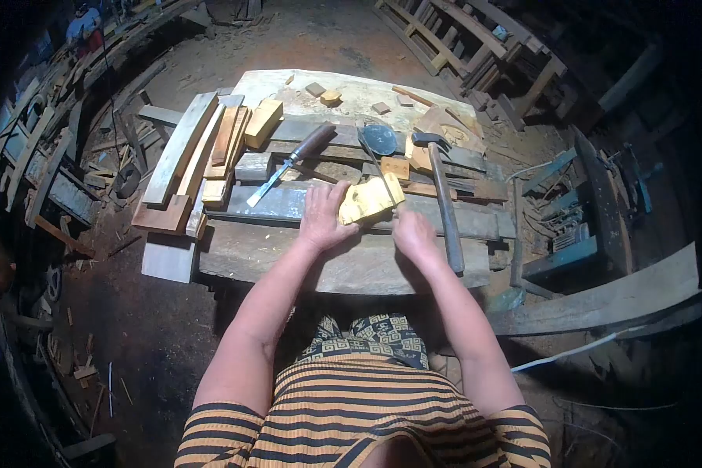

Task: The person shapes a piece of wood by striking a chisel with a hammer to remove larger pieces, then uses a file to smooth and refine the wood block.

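My left hand (324, 216) presses on a yellow carved wood block (365, 200) on the bench, fingers closed against its left end. Close to the block's right end, my right hand (415, 232) is closed in a fist around the near end of a thin, dark, long tool (373, 152). The tool crosses the block's right end and points away from me; its exact kind cannot be made out. A chisel (295, 162) with a dark wooden handle lies to the left. On the right rests a hammer (443, 195) with a wooden handle.
Several wooden strips (191, 156) are stacked at the workbench's (288, 253) left side. A round dark disc (380, 140) and small wood offcuts (331, 98) lie farther back. Timber racks (476, 39) stand behind, and a long curved board (600, 292) is at the right.
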Demonstrator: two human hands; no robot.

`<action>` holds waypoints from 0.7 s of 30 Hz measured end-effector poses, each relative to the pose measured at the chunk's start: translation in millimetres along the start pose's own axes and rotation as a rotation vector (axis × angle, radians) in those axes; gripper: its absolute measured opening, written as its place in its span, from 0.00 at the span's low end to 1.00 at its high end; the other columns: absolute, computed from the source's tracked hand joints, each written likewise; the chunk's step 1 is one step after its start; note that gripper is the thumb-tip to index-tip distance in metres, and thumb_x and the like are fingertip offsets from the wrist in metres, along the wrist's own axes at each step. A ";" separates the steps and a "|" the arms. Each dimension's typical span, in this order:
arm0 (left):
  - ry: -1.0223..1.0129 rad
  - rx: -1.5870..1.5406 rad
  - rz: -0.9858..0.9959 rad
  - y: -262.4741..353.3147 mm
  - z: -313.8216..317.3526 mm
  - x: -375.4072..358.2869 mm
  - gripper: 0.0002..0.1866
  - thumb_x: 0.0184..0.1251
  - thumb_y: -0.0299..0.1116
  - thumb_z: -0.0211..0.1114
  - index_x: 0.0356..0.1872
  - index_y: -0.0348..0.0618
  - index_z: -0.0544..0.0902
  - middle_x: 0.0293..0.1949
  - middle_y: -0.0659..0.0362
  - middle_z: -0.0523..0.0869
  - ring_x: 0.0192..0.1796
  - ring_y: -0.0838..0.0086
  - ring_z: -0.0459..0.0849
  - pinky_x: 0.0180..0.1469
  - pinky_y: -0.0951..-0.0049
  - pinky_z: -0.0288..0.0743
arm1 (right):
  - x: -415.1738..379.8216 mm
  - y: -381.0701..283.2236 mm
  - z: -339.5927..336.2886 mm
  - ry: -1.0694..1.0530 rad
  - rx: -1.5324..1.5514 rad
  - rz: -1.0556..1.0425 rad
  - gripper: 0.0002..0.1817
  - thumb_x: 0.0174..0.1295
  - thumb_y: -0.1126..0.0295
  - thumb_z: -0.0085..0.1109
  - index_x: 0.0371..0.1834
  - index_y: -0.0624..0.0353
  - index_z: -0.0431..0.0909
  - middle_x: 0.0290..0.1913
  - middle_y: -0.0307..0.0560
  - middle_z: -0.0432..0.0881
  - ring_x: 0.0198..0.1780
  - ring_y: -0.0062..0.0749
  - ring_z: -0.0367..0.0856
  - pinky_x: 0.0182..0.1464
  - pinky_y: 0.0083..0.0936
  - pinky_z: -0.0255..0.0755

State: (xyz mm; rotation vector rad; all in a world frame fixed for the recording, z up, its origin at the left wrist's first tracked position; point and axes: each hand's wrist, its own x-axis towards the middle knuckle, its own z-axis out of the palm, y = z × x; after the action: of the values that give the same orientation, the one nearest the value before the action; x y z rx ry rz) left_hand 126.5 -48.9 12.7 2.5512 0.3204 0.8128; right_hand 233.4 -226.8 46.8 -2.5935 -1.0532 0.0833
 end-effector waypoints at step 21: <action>-0.076 -0.020 -0.054 0.3 0.1 0.2 0.44 0.35 0.47 0.72 0.59 0.49 0.64 0.44 0.49 0.70 0.52 0.52 0.68 0.64 0.52 0.54 | -37.1 6.2 -14.7 -0.098 0.009 0.058 0.11 0.60 0.69 0.41 0.39 0.61 0.73 0.30 0.65 0.80 0.35 0.63 0.79 0.39 0.53 0.71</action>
State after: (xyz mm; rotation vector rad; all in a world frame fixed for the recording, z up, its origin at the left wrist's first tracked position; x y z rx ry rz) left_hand 126.8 -49.1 12.8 2.5358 0.3537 0.6933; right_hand 213.3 -260.6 56.0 -2.6355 -1.0083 0.2308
